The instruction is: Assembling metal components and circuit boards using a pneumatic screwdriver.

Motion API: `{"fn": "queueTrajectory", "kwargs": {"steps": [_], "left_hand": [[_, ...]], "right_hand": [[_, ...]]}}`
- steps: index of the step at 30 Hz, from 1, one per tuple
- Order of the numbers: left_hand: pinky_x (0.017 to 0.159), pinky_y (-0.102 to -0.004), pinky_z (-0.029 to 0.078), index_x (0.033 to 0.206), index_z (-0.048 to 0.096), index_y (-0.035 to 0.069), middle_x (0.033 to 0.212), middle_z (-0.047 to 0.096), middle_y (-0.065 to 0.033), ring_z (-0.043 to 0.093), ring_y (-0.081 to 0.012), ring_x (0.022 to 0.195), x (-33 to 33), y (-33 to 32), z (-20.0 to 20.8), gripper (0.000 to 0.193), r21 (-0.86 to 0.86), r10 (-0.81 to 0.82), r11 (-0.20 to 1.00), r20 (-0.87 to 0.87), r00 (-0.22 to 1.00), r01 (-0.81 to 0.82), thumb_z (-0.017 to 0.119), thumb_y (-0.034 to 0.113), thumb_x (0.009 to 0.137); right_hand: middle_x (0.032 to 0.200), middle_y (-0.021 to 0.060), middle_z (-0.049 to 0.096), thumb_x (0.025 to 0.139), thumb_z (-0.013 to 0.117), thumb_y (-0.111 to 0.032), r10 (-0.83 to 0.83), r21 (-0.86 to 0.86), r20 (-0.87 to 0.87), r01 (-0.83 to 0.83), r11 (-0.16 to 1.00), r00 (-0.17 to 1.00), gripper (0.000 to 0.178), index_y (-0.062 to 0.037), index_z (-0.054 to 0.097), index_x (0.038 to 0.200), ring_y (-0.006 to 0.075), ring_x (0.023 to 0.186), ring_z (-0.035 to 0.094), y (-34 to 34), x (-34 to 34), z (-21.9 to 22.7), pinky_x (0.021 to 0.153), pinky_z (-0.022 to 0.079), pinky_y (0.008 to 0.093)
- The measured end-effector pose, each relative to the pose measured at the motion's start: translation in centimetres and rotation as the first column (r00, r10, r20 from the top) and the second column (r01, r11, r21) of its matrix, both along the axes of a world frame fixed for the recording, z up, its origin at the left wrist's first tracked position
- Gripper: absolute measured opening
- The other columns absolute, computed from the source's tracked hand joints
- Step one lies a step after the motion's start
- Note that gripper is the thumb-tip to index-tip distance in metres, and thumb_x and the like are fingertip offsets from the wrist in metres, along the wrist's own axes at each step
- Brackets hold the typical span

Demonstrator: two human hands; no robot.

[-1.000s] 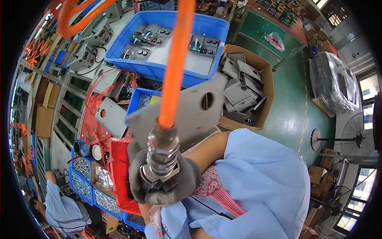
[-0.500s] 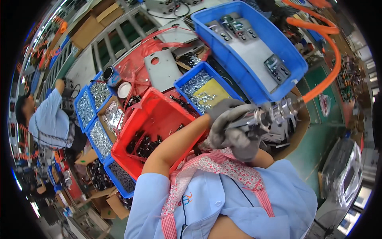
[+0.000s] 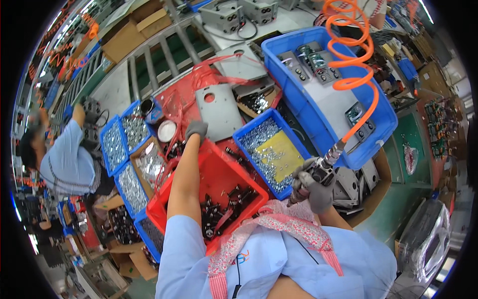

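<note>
Several circuit-board units [image 3: 318, 67] lie in your big blue rectangular plastic tub [image 3: 363, 153], and they look like the part that's done. Below it, your brown cardboard carton [image 3: 382, 174] holds loose grey metal plates with no boards visible, so by my reading plenty is left. Nearer you, the red plastic bin [image 3: 224, 172] has black parts heaped inside, and right beside it there's the smaller blue bin [image 3: 251, 158] of tiny silvery screws. The flat light-grey metal plate [image 3: 218, 114] with a round hole lies just beyond the red bin, and no board shows on it. Now your fingers: your grey-gloved right hand [image 3: 321, 194] is wrapped around the dark, metal-necked air driver [image 3: 324, 172], its nose pointing down-left. Your grey-gloved left hand [image 3: 196, 130] is at the plate's near-left corner, fingers bunched; whether they're gripping anything, I can't tell.
</note>
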State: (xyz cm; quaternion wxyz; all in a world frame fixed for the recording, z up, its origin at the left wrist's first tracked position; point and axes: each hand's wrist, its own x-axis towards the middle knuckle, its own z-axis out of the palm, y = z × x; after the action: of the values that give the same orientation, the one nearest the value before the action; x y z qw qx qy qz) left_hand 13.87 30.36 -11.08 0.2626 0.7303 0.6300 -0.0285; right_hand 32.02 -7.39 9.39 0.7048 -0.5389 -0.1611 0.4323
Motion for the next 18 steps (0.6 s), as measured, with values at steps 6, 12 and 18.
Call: {"fn": "queueTrajectory", "kwargs": {"steps": [6, 12, 18], "left_hand": [[0.102, -0.0392, 0.040, 0.124, 0.056, 0.007, 0.138, 0.047, -0.0140, 0.044, -0.0310, 0.127, -2.9, 5.4, -9.5, 0.052, -0.230, -0.575, 0.818, -0.270, 0.773, 0.528, 0.054, 0.036, 0.080], [0.081, -0.0384, 0.053, 0.117, 0.055, -0.003, 0.110, 0.062, -0.0217, 0.064, -0.0322, 0.086, -0.6, 2.6, -2.9, 0.048, -0.272, -0.245, 0.929, 0.060, 0.968, 0.252, 0.054, 0.022, 0.076], [0.069, -0.0367, 0.051, 0.106, 0.055, -0.004, 0.096, 0.062, -0.0184, 0.063, -0.0272, 0.076, -3.8, 2.5, 0.4, 0.035, -0.062, 0.255, 0.962, 0.555, 0.791, -0.267, 0.045, 0.024, 0.087]], "right_hand": [[0.067, 0.0023, 0.056, 0.078, 0.064, -0.003, -0.030, -0.164, 0.084, 0.043, 0.986, 0.996, 0.011, -0.0022, 0.058, 0.088, 0.0084, 0.050, 0.052, 0.0, 2.3, -0.3, 0.043, 0.043, 0.0241], [0.070, 0.0030, 0.060, 0.076, 0.067, -0.002, -0.064, -0.140, 0.131, 0.083, 0.987, 0.989, 0.015, -0.0037, 0.060, 0.089, 0.0094, 0.057, 0.058, 0.5, 1.4, -2.1, 0.052, 0.048, 0.0251], [0.071, 0.0015, 0.059, 0.077, 0.071, -0.005, 0.009, -0.052, 0.132, -0.002, 0.999, 0.991, 0.018, -0.0046, 0.059, 0.089, 0.0090, 0.057, 0.057, 1.6, -0.1, -1.8, 0.052, 0.047, 0.0250]]}}
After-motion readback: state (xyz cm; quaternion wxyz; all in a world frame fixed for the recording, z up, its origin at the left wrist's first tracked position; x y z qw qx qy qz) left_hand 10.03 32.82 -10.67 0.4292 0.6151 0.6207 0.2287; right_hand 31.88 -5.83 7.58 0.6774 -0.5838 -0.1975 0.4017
